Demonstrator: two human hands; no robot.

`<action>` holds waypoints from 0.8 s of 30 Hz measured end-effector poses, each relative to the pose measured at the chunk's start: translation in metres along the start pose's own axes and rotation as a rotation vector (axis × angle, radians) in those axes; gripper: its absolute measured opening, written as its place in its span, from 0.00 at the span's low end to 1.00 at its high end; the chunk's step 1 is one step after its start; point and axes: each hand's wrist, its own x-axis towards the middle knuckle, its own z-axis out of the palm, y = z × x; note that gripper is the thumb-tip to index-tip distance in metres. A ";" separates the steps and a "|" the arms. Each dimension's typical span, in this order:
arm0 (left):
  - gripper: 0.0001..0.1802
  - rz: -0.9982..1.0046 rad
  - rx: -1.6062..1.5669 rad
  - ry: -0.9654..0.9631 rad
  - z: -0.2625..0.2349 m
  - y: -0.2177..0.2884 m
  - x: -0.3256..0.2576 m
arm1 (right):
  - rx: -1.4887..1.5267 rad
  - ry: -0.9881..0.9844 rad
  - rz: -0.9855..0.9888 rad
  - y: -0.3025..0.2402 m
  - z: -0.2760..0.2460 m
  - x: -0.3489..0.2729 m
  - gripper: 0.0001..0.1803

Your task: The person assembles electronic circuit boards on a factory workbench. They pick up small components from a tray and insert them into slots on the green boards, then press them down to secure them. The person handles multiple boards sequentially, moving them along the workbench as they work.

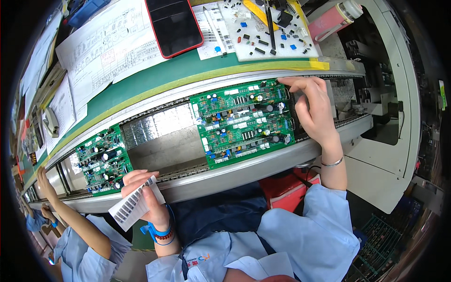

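Note:
My left hand [149, 199] pinches a white sheet of labels [129, 209] printed with rows of dark barcodes. It is at the conveyor's near rail, below the gap between two boards. My right hand [314, 105] is at the right end of a green circuit board [246, 124] crowded with parts. Its index finger reaches the board's far right corner, and the thumb stands apart from it; I see nothing held in it. Another populated circuit board [104, 160] sits further left on the conveyor [188, 181].
Beyond the conveyor are paper drawings [112, 47], a phone [174, 26] with a red edge, a white foam board [249, 51] with loose components, and a pink bottle [334, 19]. A machine housing [383, 164] stands right. At left, a co-worker's arm [77, 218] reaches the line.

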 end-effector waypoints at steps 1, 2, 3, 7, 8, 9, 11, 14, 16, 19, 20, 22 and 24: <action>0.09 0.002 0.003 0.001 -0.001 0.000 0.000 | 0.013 0.010 0.018 0.000 -0.001 0.000 0.13; 0.08 0.004 -0.001 -0.001 -0.002 0.000 0.000 | 0.004 0.023 0.021 -0.001 -0.001 0.000 0.13; 0.08 0.007 -0.005 -0.003 -0.002 0.000 0.000 | -0.006 0.035 0.024 -0.002 -0.002 0.001 0.13; 0.08 0.014 -0.018 -0.003 -0.003 0.000 0.001 | -0.040 0.023 0.032 -0.001 0.000 0.000 0.13; 0.08 0.015 -0.015 -0.003 -0.004 0.000 0.001 | -0.051 0.017 0.033 -0.002 -0.001 0.000 0.13; 0.08 0.015 -0.012 -0.003 -0.004 0.000 0.001 | -0.063 0.011 0.035 -0.003 -0.002 0.000 0.13; 0.08 0.018 -0.008 -0.001 -0.006 0.000 0.001 | -0.076 0.001 0.042 -0.004 -0.003 0.000 0.13; 0.07 0.021 -0.007 -0.004 -0.008 -0.001 0.002 | -0.073 0.010 0.060 -0.006 -0.003 0.000 0.13; 0.07 0.024 -0.012 -0.011 -0.010 -0.002 0.002 | -0.067 0.040 0.070 -0.008 -0.004 -0.001 0.13; 0.07 0.037 -0.019 -0.017 -0.012 -0.003 0.002 | -0.037 0.051 0.127 -0.010 -0.010 -0.008 0.13; 0.07 0.036 -0.015 -0.017 -0.012 -0.004 0.002 | -0.041 0.055 0.112 -0.011 -0.011 -0.009 0.12; 0.07 0.033 -0.008 -0.018 -0.013 -0.004 0.002 | -0.047 0.018 0.127 -0.014 -0.013 -0.012 0.11; 0.07 0.032 -0.011 -0.016 -0.014 -0.005 0.001 | -0.040 -0.006 0.152 -0.016 -0.013 -0.014 0.10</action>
